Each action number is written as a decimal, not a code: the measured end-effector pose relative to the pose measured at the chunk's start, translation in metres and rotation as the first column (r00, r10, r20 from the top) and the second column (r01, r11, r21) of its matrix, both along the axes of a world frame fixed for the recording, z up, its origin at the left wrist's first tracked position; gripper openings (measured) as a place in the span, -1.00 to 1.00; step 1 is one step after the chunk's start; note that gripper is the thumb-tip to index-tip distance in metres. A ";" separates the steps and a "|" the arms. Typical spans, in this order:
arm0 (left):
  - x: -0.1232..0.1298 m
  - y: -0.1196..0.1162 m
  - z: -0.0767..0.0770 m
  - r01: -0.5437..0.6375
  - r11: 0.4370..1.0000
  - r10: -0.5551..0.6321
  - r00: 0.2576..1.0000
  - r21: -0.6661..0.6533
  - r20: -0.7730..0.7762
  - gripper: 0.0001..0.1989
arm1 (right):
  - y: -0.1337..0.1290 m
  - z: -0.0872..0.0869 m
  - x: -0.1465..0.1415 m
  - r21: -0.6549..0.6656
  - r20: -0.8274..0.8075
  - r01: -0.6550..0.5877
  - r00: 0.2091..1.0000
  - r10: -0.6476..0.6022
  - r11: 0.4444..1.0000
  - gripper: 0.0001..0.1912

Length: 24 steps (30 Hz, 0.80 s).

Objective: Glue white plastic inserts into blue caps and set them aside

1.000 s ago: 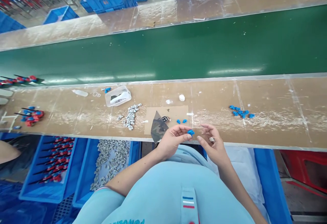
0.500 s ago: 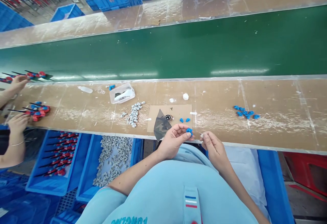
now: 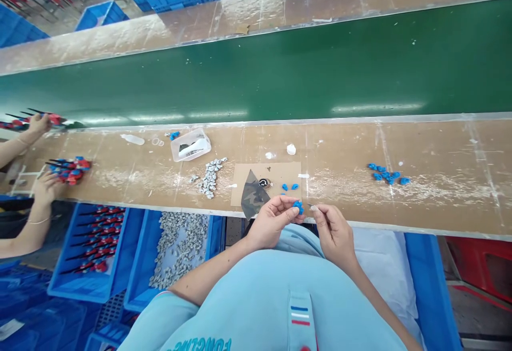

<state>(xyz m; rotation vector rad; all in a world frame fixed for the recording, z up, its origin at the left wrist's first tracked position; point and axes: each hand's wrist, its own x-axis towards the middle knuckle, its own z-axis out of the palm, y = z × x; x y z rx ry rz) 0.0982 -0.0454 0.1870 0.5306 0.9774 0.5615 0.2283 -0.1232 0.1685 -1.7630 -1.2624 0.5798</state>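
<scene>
A small blue part is pinched between the fingertips of my left hand, just over the table's front edge. To its right, my right hand pinches a small pale piece with a thin tip pointing at the blue part; the two do not touch. Beyond my hands lies a cardboard sheet bearing a few loose blue parts, a small round black object and a dark film sheet. A pile of grey parts sits left of the cardboard.
Several blue parts lie to the right. A clear plastic box stands at the left. Beyond runs a green belt. A co-worker's hands handle red and blue items at far left. Blue bins stand below the table.
My right hand has turned slightly, and its pale piece now shows more clearly near the blue part. At far left, the co-worker's lower hand and the red and blue items have moved right.
</scene>
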 end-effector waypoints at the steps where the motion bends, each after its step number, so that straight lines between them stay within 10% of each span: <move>1: 0.000 0.000 0.000 -0.004 1.000 0.004 1.000 0.002 -0.012 -0.54 | 0.000 0.000 0.000 0.001 0.016 -0.021 1.000 0.021 1.000 -0.79; 24: 0.003 -0.001 -0.005 0.038 0.998 -0.034 0.996 0.055 -0.088 -0.57 | 0.005 -0.007 0.002 0.065 0.291 -0.168 0.946 0.143 0.984 -0.74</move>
